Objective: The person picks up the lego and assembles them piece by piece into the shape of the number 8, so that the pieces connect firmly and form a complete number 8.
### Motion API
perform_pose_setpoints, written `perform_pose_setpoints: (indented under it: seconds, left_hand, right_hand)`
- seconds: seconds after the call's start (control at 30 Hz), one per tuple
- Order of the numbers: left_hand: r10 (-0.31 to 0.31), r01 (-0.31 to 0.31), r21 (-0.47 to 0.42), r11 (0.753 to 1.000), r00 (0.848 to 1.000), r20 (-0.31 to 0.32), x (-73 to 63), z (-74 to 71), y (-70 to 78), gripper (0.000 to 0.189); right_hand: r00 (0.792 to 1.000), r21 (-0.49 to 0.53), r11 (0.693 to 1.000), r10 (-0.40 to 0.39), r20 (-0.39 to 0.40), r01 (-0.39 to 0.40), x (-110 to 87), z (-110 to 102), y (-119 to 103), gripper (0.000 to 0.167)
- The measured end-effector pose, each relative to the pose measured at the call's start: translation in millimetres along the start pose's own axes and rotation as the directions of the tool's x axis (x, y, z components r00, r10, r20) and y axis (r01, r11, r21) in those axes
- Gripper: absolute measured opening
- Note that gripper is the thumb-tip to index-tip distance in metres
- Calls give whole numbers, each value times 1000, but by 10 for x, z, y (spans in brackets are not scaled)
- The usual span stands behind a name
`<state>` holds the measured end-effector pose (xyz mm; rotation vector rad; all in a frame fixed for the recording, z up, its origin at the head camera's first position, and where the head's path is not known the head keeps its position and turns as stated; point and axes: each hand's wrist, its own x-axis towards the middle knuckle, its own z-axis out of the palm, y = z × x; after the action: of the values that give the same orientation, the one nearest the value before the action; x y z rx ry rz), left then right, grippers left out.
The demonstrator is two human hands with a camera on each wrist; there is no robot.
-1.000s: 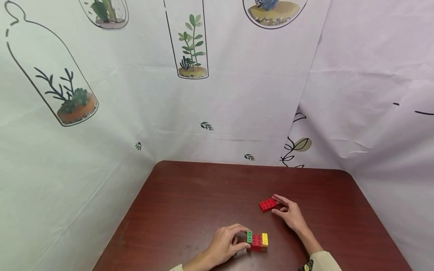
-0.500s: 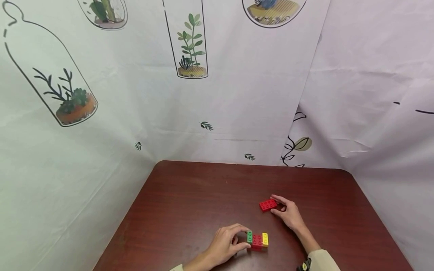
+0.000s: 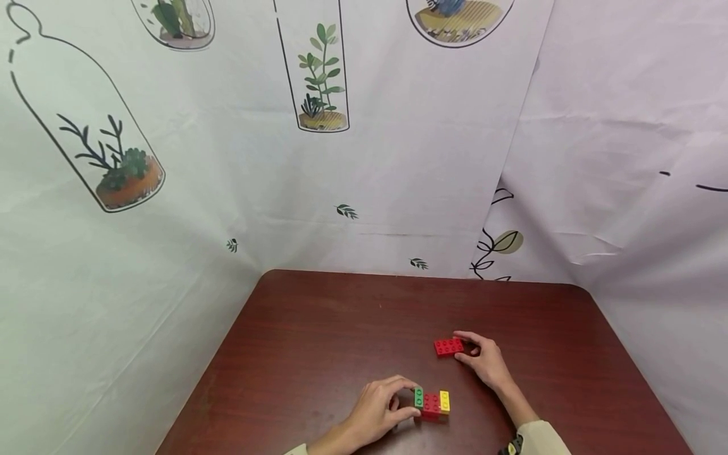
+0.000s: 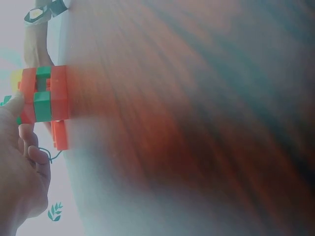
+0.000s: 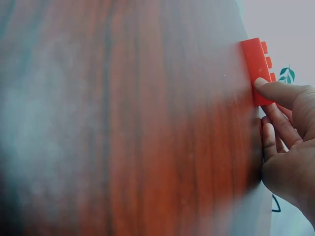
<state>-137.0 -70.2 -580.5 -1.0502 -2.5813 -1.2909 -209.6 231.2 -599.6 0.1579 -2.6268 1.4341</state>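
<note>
In the head view my left hand (image 3: pixel 378 409) pinches the left end of a stack of toy building bricks (image 3: pixel 431 404), thumb on the near side. Green and yellow bricks cap its two ends, with red studs between. The left wrist view shows the stack's side (image 4: pixel 43 103): red layers, with two green bricks and a gap between them. Farther back lies a single red building brick (image 3: pixel 448 347) with studs up. My right hand (image 3: pixel 486 365) holds its right end between thumb and fingers; the thumb (image 5: pixel 268 87) is on its near side in the right wrist view.
The dark reddish-brown wooden table (image 3: pixel 318 341) has rounded far corners. White cloth (image 3: pixel 398 189) printed with plants and jars hangs behind it and on both sides. A dark band (image 3: pixel 512 445) circles the right wrist, beside a beige sleeve (image 3: pixel 543 439).
The red brick has turned slightly and shifted a little towards me, with my right hand holding its end. My left hand and the brick stack have stayed in place.
</note>
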Motion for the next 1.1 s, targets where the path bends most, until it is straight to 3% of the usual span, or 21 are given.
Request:
perform_pose_setpoints:
  seconds: [0.23,0.53,1.1]
  left_hand:
    - [36,-35,20,999,999,-20,-5,7,-20,31]
    - [19,-18,16,1000,1000,-12,-12,5,-21,30]
    - [25,-25,1,1000,1000,-16,-7,16,-38,31]
  right_hand:
    - [999,-20,1000,24,34,-24,-16,-21,-8,43]
    - [996,2,998,58,65,-58,-65,-28,-21,42]
    - [997,-17,1000,26,77,-25,-156,-35,-126,36]
